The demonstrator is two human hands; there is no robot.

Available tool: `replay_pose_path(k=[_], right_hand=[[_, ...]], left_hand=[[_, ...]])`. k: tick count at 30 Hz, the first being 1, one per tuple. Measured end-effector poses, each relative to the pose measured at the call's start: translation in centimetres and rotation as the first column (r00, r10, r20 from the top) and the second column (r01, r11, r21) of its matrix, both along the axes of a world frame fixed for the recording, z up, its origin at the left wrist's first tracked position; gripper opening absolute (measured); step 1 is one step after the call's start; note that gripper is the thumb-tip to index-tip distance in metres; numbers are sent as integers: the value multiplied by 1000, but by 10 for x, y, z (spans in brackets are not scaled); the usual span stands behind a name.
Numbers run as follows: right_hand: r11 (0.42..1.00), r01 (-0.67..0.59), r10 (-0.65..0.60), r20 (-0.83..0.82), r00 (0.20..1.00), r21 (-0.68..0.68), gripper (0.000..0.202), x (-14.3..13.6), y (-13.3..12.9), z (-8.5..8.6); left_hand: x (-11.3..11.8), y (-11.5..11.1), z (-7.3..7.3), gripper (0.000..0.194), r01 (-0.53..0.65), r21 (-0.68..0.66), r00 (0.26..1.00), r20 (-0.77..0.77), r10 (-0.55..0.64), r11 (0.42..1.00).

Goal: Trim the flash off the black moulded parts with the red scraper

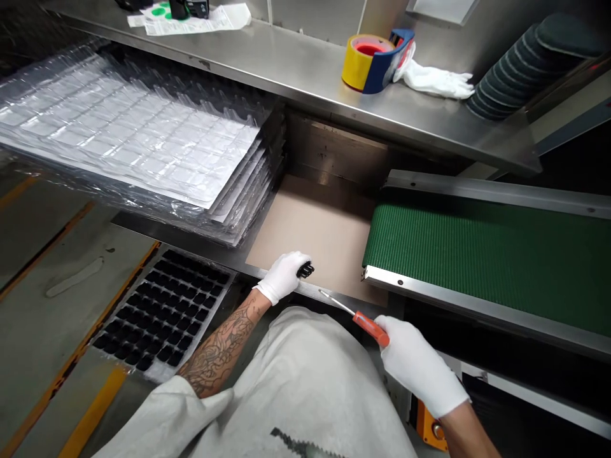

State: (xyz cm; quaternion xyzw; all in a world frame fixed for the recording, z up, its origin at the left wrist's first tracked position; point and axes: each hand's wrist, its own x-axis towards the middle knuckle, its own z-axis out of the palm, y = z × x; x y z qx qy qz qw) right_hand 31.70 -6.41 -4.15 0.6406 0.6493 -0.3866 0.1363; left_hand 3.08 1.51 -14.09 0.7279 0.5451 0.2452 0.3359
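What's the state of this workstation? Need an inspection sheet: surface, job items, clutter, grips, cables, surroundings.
Surface: flat tan board beside a green ribbed conveyor belt.
Job items: small black piece, one or several unclear; orange-handled tool with slim metal shaft.
Clutter: on the long metal shelf, yellow tape roll with blue dispenser, white glove, dark stack of round pieces.
Grips: white-gloved left grip closed on the black piece; white-gloved right grip closed on the tool's handle.
Cables: nothing seen.
Surroundings: stacked clear plastic trays, left; yellow-striped grey floor.
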Motion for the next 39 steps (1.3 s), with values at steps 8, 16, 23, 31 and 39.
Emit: replay_pose_path(k=[8,16,23,31,39], right_hand=[[998,48,-45,-77,996,47,13,5,-11,-22],[991,122,-108,-194,975,60,13,-8,-11,-36],[990,100,-73,-240,968,101,16,-19,-22,-48],[989,79,-52,-201,978,129,22,-28,-25,-49],[988,85,-59,-197,979,128,16,-9,-15,-50]], left_hand=[[18,-17,-5,31,-144,-491,608,641,468,859],[23,-25,-13,37,195,-567,78,823,563,800],[27,-27,-17,27,269,-603,-64,766,639,751],[37,-32,-20,33,120,-657,-76,741,667,744],[30,-34,-20,32,147,-647,-126,738,663,748]])
